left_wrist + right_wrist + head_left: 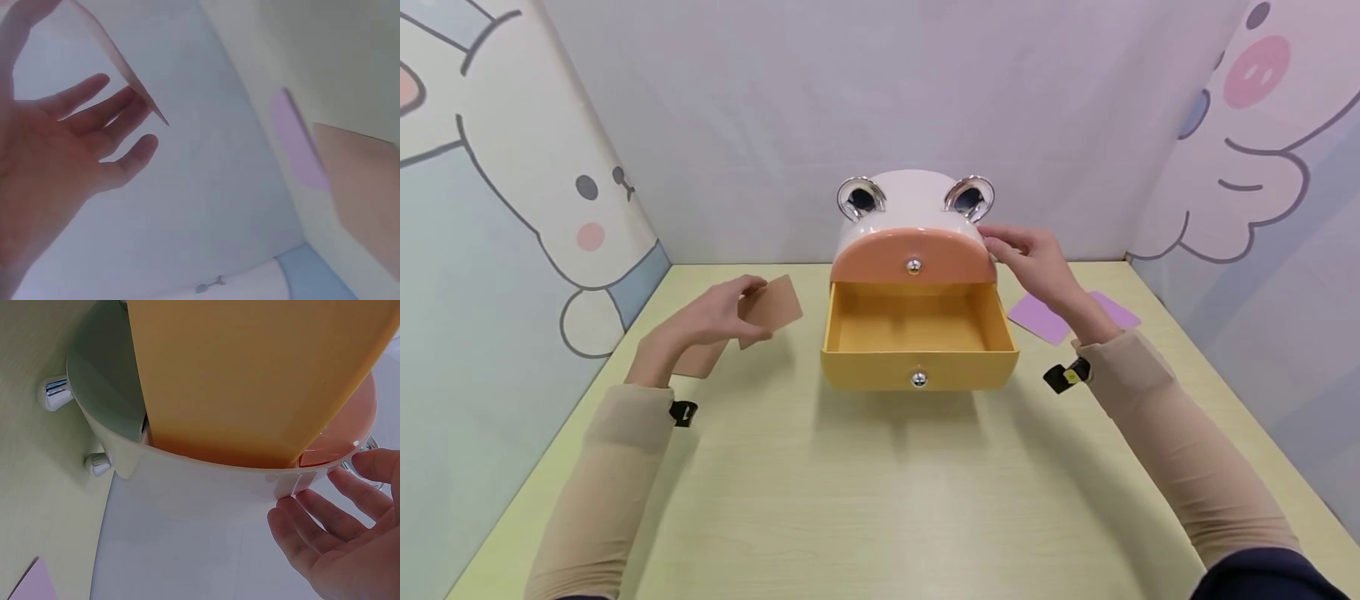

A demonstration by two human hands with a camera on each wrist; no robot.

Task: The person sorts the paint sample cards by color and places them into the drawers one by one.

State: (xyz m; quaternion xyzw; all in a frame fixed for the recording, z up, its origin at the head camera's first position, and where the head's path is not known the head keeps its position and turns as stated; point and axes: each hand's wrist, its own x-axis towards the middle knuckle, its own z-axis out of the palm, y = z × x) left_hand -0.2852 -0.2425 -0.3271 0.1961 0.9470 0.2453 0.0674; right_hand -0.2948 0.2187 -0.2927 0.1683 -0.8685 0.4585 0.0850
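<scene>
My left hand [718, 312] pinches a brown card [778, 304] between thumb and fingers, raised over the table left of a small drawer cabinet [917, 200]. In the left wrist view the same card [122, 65] is seen nearly edge-on. The cabinet is white, with silver-ringed eyes on top and an orange upper drawer [880, 258]. Its yellow drawer [917, 371] is pulled out, with nothing inside. My right hand [1037, 262] rests its fingertips against the cabinet's right side; in the right wrist view these fingers [331, 515] are extended along the white shell [200, 494].
Another brown card [700, 360] lies under my left hand, with a purple card [294, 144] beside it in the left wrist view. Purple card material [1041, 319] lies right of the cabinet, partly behind my right wrist. Below the yellow drawer shows a green drawer [106, 375].
</scene>
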